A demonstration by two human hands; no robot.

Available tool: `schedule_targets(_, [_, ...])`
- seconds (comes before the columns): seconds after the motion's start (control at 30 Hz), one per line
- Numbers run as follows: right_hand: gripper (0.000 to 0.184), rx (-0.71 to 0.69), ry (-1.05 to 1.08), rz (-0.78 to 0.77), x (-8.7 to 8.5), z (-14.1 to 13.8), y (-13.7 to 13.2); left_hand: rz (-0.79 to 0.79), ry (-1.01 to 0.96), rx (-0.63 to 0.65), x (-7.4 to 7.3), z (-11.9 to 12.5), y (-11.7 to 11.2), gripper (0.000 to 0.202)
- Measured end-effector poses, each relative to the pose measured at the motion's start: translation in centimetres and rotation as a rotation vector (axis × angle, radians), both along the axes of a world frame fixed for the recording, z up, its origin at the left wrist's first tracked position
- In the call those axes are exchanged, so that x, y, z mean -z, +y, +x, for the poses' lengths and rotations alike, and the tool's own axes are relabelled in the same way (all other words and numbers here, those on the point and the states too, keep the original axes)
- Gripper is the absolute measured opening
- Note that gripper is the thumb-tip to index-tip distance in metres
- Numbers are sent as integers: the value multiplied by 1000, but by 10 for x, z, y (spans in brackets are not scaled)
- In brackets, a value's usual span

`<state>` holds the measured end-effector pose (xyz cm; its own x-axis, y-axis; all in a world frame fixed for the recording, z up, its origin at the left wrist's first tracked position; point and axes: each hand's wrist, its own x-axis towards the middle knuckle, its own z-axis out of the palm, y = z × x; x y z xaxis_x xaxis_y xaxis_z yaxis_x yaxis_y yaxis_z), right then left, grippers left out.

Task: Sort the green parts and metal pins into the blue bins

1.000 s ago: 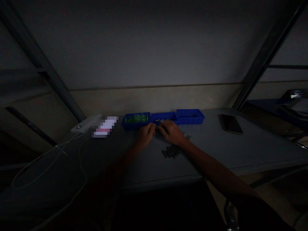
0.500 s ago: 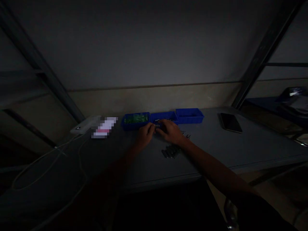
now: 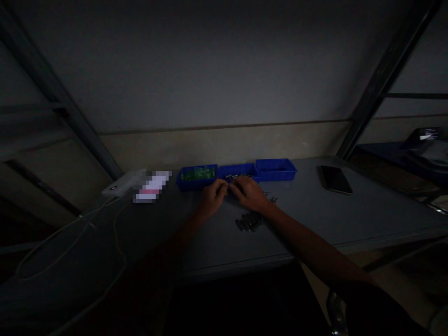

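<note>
In the dim head view my left hand (image 3: 213, 195) is closed in a pinch in front of the blue bins. My right hand (image 3: 251, 192) is also closed, its fingertips meeting those of the left. Between them shows a trace of a small metal part (image 3: 228, 184); the fingers hide most of it. Just behind the hands, the middle blue bin (image 3: 238, 168) holds several short metal pieces. Below my right wrist a cluster of small metal cylinders (image 3: 248, 222) lies on the grey table, and a few more metal pieces (image 3: 273, 199) lie beside the wrist.
A left blue bin (image 3: 196, 185) contains green pieces; a right blue bin (image 3: 276, 174) stands beside the middle one. A dark phone (image 3: 335, 179) lies at right. To the left are a lit phone (image 3: 154, 186), a white box (image 3: 121, 184) and a looping cable (image 3: 117, 238).
The fingertips have drawn closer together, and the small metal part shows less between them. My right hand's fingers have dropped slightly, exposing more pieces in the middle bin.
</note>
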<state>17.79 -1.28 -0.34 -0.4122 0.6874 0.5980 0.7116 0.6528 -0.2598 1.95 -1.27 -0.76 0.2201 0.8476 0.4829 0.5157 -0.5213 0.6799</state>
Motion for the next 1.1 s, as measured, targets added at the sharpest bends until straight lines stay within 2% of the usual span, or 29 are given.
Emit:
schedule_targets(0.2, [23, -67, -9, 52, -3, 0, -5, 18, 43, -69, -1, 0, 0, 37])
schedule_targets(0.33, [28, -2, -32, 80, -5, 3, -1, -10, 37, -40, 3, 1, 0, 46])
schedule_targets(0.43, [33, 173, 44, 100, -5, 10, 11, -54, 87, 15, 8, 5, 2, 41])
schedule_targets(0.57, [34, 496, 109, 84, 2, 22, 29, -35, 346, 35, 15, 12, 6, 26])
schedule_targets(0.67, [35, 583, 84, 70, 8, 26, 33, -20, 505, 40, 18, 14, 7, 25])
schedule_targets(0.8, [38, 539, 106, 106, 10, 21, 25, -33, 559, -5, 15, 14, 7, 16])
schedule_targets(0.97, [34, 348, 45, 86, 9, 12, 13, -140, 624, -40, 14, 13, 5, 13])
schedule_targets(1.1, [29, 160, -64, 40, 8, 10, 9, -38, 575, -106, 22, 9, 5, 18])
